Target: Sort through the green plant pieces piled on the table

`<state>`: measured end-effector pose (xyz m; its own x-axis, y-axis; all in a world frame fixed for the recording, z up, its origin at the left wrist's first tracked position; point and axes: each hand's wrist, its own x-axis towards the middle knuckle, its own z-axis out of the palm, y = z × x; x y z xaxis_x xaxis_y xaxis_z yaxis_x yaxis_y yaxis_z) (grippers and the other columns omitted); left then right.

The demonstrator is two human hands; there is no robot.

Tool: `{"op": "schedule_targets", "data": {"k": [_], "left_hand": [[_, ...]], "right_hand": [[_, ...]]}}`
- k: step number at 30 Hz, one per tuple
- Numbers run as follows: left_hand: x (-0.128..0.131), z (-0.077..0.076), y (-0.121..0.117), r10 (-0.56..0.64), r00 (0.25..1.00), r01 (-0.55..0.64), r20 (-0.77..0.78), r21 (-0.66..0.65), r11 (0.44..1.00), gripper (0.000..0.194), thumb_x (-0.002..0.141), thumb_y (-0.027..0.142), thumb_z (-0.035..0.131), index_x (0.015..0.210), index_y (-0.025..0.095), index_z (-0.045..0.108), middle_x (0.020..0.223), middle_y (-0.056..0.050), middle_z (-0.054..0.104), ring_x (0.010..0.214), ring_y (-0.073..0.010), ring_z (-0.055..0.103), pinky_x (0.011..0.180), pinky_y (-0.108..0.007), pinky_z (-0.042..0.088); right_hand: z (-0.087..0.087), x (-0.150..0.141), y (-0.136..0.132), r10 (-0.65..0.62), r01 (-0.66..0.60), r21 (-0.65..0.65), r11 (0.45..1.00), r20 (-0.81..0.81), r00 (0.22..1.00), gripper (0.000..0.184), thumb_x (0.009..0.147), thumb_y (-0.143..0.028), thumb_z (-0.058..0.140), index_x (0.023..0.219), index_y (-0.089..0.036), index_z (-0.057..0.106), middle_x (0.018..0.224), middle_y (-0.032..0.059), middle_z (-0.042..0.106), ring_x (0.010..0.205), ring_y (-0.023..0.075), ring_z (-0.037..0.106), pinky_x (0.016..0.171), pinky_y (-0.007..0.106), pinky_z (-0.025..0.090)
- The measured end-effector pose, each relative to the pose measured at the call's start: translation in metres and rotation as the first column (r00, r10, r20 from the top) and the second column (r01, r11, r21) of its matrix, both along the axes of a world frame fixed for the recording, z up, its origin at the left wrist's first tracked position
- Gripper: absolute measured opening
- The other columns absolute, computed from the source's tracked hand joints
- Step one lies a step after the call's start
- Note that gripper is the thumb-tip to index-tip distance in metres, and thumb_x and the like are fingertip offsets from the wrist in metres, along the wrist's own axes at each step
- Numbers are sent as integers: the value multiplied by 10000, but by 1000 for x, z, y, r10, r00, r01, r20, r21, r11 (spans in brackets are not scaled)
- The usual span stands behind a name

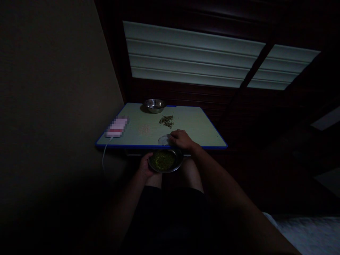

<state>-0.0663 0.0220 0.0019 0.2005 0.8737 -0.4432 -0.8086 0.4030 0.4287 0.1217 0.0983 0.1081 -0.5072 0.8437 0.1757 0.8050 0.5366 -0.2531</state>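
My left hand grips the left rim of a steel bowl filled with small green grains, held just below the near edge of a small green table. My right hand rests palm-down on the table's front edge, its fingers curled over a pale round patch that I cannot make out clearly. A dark heap of grains lies beyond the right hand, and a faint pale heap lies to its left.
A second steel bowl stands at the table's far edge. A pink-and-white device with a white cable lies at the left corner. A wall is on the left, shuttered windows behind. The room is very dark.
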Motion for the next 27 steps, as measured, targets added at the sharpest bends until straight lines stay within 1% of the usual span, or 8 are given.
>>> {"op": "schedule_targets", "data": {"k": [4, 8, 13, 17, 19, 23, 27], "left_hand": [[1, 0, 0, 14, 1000, -14, 3, 3, 1000, 501, 734, 231, 567, 1220, 113, 591, 863, -117, 749, 814, -297, 700, 874, -488, 495], [0, -1, 0, 5, 1000, -5, 23, 3, 1000, 528, 735, 236, 567, 1252, 126, 577, 879, -111, 751, 833, -304, 699, 882, -505, 489], [-1, -3, 1, -13, 999, 13, 32, 6, 1000, 563, 730, 245, 568, 1278, 114, 556, 914, -125, 750, 858, -312, 698, 889, -515, 485], [-1, -3, 1, -2, 1000, 2, 26, 4, 1000, 551, 728, 229, 561, 1270, 135, 564, 893, -106, 753, 832, -304, 702, 895, -510, 481], [-1, -2, 1, -3, 999, 3, 32, 10, 1000, 556, 728, 222, 560, 1278, 137, 560, 890, -101, 754, 837, -303, 701, 894, -506, 481], [0, 2, 0, -5, 1000, 5, 18, 9, 1000, 569, 737, 231, 563, 1291, 105, 546, 869, -118, 753, 823, -308, 701, 871, -503, 492], [1, 3, -2, 17, 1000, -17, 3, -10, 1000, 570, 732, 228, 573, 1288, 107, 546, 845, -111, 753, 803, -305, 702, 864, -501, 496]], "right_hand": [[0, 1, 0, 22, -22, -10, 1000, -20, 1000, 260, 893, -327, 456, 830, -161, 646, 863, 79, 657, 832, 186, 498, 741, 293, 301], [0, 2, 2, 17, -19, -42, 999, -52, 998, 263, 901, -314, 438, 819, -168, 640, 850, 61, 647, 820, 175, 490, 727, 282, 295], [0, 2, 3, 1, -8, -78, 997, -88, 996, 252, 876, -324, 475, 759, -169, 637, 815, 53, 633, 800, 169, 485, 707, 272, 296], [-1, 2, 4, 9, -20, -93, 995, -112, 994, 266, 864, -340, 481, 723, -168, 626, 779, 44, 617, 754, 154, 473, 680, 262, 296], [-2, 3, 5, 15, -30, -103, 994, -140, 990, 276, 858, -345, 476, 699, -165, 613, 748, 36, 600, 722, 145, 459, 668, 259, 296], [-5, 4, 6, 21, -56, -146, 988, -230, 973, 275, 838, -341, 469, 657, -165, 579, 689, 10, 557, 666, 126, 429, 646, 250, 298], [-8, 6, 7, 17, -76, -189, 979, -295, 955, 271, 814, -359, 477, 634, -169, 543, 662, -7, 521, 662, 121, 429, 639, 243, 305]]}}
